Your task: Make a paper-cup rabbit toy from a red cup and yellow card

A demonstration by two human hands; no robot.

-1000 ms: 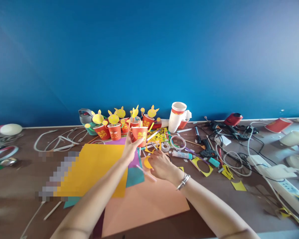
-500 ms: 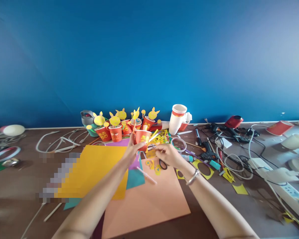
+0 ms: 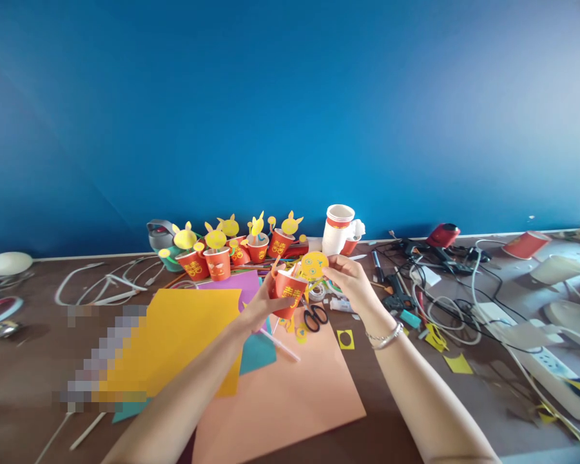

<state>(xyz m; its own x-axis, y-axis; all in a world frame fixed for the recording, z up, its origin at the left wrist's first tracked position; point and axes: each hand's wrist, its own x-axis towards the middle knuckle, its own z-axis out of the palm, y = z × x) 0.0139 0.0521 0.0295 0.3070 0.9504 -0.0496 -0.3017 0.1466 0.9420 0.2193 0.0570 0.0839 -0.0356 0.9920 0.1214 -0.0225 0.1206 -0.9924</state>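
Observation:
My left hand [image 3: 260, 304] is closed round a small red paper cup [image 3: 290, 292] with gold print, held above the table. My right hand [image 3: 350, 281] pinches a round yellow paper face [image 3: 314, 265] just over the cup's rim. A silver bracelet [image 3: 385, 335] sits on my right wrist. Black scissors [image 3: 314, 317] lie on the table below the two hands, beside small yellow cut-outs [image 3: 299, 332].
Several red cups with yellow rabbit faces [image 3: 217, 252] stand by the blue wall. A stack of white cups [image 3: 337, 230] is behind my hands. Orange [image 3: 290, 393], yellow [image 3: 183, 328] and teal sheets lie in front. Cables, a glue gun [image 3: 396, 287] and a power strip [image 3: 546, 367] crowd the right.
My right hand has risen from the table with the yellow paper face and brought it to the cup. The left hand and cup shifted right. The scissors now lie uncovered.

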